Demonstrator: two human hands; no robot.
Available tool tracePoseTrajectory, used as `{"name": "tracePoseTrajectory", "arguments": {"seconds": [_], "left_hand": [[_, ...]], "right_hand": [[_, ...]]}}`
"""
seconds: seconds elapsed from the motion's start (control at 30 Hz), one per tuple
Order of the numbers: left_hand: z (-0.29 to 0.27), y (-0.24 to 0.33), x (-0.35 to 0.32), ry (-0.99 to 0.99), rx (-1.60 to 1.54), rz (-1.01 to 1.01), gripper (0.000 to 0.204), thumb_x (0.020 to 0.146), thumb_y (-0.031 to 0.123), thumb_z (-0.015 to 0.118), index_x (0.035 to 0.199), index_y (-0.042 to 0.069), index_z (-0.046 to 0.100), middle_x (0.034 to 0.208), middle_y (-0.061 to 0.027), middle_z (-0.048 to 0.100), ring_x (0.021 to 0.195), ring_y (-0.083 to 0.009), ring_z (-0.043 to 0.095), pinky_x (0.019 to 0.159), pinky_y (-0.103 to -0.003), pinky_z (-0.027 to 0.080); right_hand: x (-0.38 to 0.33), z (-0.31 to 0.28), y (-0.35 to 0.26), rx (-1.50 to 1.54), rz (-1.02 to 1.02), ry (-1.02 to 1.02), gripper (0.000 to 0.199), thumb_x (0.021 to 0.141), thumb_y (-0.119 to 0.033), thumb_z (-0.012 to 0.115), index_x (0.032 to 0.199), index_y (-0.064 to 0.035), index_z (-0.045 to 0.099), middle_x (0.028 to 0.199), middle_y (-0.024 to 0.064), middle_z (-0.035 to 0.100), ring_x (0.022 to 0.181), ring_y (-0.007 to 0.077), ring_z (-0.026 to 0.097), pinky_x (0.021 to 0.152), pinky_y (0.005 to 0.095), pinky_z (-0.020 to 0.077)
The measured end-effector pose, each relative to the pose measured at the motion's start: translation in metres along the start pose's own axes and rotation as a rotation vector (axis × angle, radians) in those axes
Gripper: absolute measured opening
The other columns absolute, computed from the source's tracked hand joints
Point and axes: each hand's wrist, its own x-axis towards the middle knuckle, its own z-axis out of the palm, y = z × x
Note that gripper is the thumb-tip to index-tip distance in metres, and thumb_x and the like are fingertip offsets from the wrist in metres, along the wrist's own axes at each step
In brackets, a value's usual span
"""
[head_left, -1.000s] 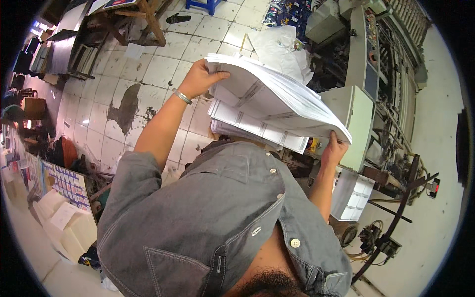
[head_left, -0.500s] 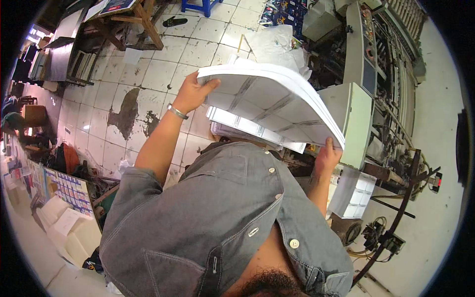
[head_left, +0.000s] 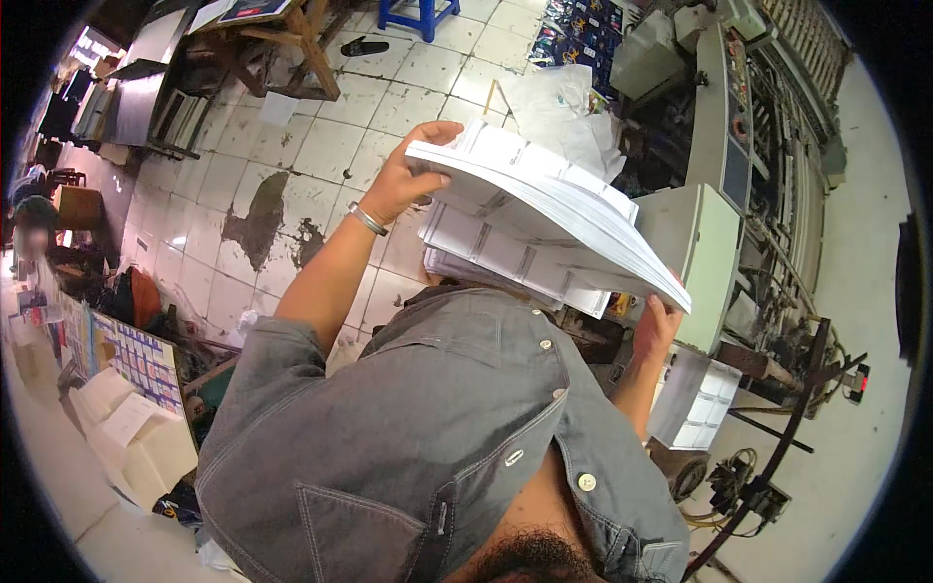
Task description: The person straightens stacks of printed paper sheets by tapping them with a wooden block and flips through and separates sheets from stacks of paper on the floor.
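The left hand [head_left: 403, 180] grips the far left end of a thick stack of white printed sheets [head_left: 544, 209], fingers curled over the top edge and thumb underneath, a metal bracelet [head_left: 367, 219] on the wrist. The right hand [head_left: 656, 325] clasps the opposite end from below, near the lower right corner, so the stack hangs between the two hands, raised off everything and sloping down toward the right hand. The upper sheets bow slightly, and a second layer of sheets shows beneath them. Just beyond the right hand stands a pale green machine [head_left: 705, 253], and below that hand sits another pile of white sheets [head_left: 695, 398]. Beneath the left hand lies a tiled floor [head_left: 292, 165] with dark stains. A grey shirt [head_left: 428, 437] fills the near foreground.
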Motion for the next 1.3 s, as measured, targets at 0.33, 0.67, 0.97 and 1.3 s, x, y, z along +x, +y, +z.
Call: {"name": "tracePoseTrajectory", "arguments": {"seconds": [0.33, 0.67, 0.97, 1.3], "left_hand": [[-0.004, -0.005, 0.005, 0.015, 0.134, -0.057, 0.065, 0.069, 0.011, 0.077, 0.127, 0.002, 0.046, 0.122, -0.0109, 0.054, 0.113, -0.0172, 0.049, 0.097, -0.031, 0.039], [0.009, 0.007, 0.005, 0.050, 0.507, -0.200, 0.048, 0.074, 0.019, 0.077, 0.113, -0.001, 0.058, 0.102, -0.0092, 0.065, 0.091, -0.0128, 0.059, 0.083, -0.027, 0.047], [0.012, 0.001, 0.010, 0.116, 0.175, -0.199, 0.026, 0.077, 0.011, 0.072, 0.099, 0.000, 0.063, 0.091, -0.0046, 0.066, 0.081, -0.0111, 0.059, 0.075, -0.025, 0.048], [0.006, -0.005, 0.016, -0.035, 0.005, -0.137, 0.057, 0.071, 0.005, 0.066, 0.124, 0.008, 0.047, 0.119, -0.0034, 0.052, 0.110, -0.0151, 0.048, 0.094, -0.031, 0.040]], "right_hand": [[-0.001, -0.001, 0.000, -0.115, 0.043, -0.019, 0.054, 0.063, 0.006, 0.069, 0.115, 0.0020, 0.055, 0.112, 0.0138, 0.060, 0.105, 0.0232, 0.055, 0.093, 0.0350, 0.0426], [-0.001, 0.008, 0.000, -0.153, -0.005, 0.226, 0.040, 0.072, 0.005, 0.069, 0.110, 0.0048, 0.055, 0.103, 0.0132, 0.061, 0.096, 0.0234, 0.058, 0.088, 0.0352, 0.0439], [0.006, 0.001, 0.001, -0.075, -0.024, 0.248, 0.038, 0.074, 0.006, 0.067, 0.110, 0.0034, 0.055, 0.105, 0.0109, 0.060, 0.098, 0.0208, 0.057, 0.090, 0.0333, 0.0422], [0.011, -0.004, 0.005, -0.062, 0.110, 0.085, 0.054, 0.066, 0.003, 0.069, 0.116, 0.0012, 0.050, 0.113, 0.0120, 0.056, 0.104, 0.0228, 0.053, 0.093, 0.0353, 0.0405]]}}
